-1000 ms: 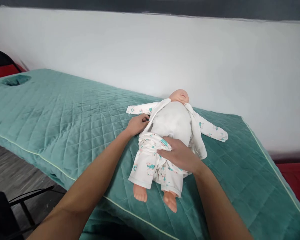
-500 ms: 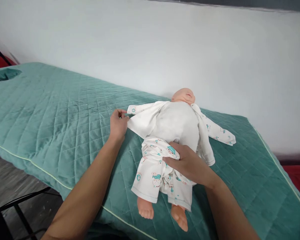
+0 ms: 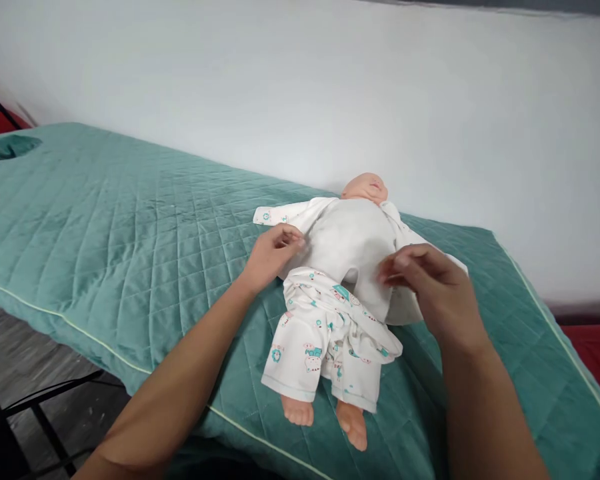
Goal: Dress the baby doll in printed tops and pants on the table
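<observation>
A baby doll [image 3: 353, 237] lies on its back on a teal quilted table [image 3: 130, 220], head [image 3: 365, 187] toward the wall. It wears printed white trousers [image 3: 320, 333] and an open white jacket [image 3: 290, 217] whose flaps lie to both sides of its bare cloth body. My left hand [image 3: 273, 253] pinches the jacket's left flap beside the doll's waist. At the doll's right side my right hand [image 3: 427, 280], slightly blurred, has its fingers bunched on the right flap.
A white wall runs close behind the table. The table's face hole [image 3: 7, 147] is at the far left. Red padding [image 3: 597, 357] shows past the right end. Dark chair legs [image 3: 40, 407] stand on the grey floor at lower left.
My right hand left the trousers' waistband and rose to the jacket's right flap. My left hand drew the left flap back in from the sleeve toward the doll's waist.
</observation>
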Available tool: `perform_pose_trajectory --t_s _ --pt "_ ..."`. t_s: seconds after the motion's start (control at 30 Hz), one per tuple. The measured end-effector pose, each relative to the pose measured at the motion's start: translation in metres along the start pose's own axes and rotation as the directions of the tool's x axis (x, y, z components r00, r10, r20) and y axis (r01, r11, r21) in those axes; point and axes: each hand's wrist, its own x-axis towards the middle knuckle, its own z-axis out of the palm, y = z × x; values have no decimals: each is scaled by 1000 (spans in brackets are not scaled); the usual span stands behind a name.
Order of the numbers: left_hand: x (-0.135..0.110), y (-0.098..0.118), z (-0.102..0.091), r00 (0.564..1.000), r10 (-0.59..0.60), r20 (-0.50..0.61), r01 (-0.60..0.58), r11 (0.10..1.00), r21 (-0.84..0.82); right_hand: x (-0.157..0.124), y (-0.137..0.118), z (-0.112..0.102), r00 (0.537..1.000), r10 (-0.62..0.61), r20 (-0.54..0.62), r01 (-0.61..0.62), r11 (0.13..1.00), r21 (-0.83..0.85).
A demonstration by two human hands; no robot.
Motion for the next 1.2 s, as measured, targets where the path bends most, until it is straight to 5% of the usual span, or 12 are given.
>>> perform_pose_trajectory --t_s 0.1,0.17,0.33,0.43,0.67,0.8,0.9,1.0,1.1,1.2 --pt "-6 11 3 964 -40 263 77 988 -131 15 21 -18 881 -94 -464 24 988 -154" --pt "-7 15 1 920 -18 392 78 987 -138 24 37 -26 828 -112 -550 -77 948 -308" --pt "-5 18 -13 782 49 621 70 983 -167 35 57 -25 911 -16 -411 -150 918 -368" --pt "-4 18 -18 749 44 661 77 985 -153 33 56 -20 923 -10 -385 -148 914 -379" --pt "-5 18 -18 757 -1 653 118 984 -135 31 54 -57 785 34 -619 -278 912 -303" --pt "-7 15 -14 810 -73 582 168 979 -111 30 58 -83 833 138 -536 -482 657 -580" --pt "-7 14 -15 805 -80 588 182 977 -115 25 52 -77 858 -24 -513 -394 609 -689" --pt "-6 14 -19 755 -82 650 195 975 -104 15 38 -46 867 -216 -448 -137 762 -632" --pt "-5 15 -24 701 -134 700 257 964 -74 3 23 -11 946 -222 -238 78 864 -498" --pt "-5 16 -25 692 -174 701 298 953 -57 -4 17 3 966 -186 -179 68 851 -521"
